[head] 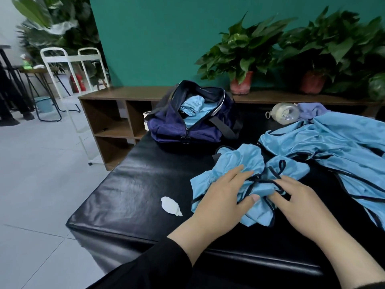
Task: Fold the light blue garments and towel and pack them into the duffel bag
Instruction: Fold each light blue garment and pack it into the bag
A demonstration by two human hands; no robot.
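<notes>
Both hands were down on the crumpled blue shorts (pixel 239 163) at the near edge of the black padded table (pixel 129 184). Left hand (pixel 220 197) lay mostly flat, fingers spread on the fabric w/ the thumb tucked over a fold, pressing more than gripping. Right hand (pixel 300 203) was flat too, fingertips by the black drawstring (pixel 268 178), not closed on anything afaict. Duffel bag (pixel 187 122) sat unzipped at the far end w/ one blue piece (pixel 193 109) already in it. The bigger blue garment (pixel 337 147) was still spread out to the right, a purple cloth (pixel 312 110) and a clear bottle (pixel 285 112) behind it. Risk imo: that fabric looked slippery, so a fold could slide open when lifted, and the loose drawstring could snag a finger. The shorts also sat close to the edge, so they might slip off. White seashell (pixel 170 206) nearby could get knocked. No logos or text readable anywhere.
</notes>
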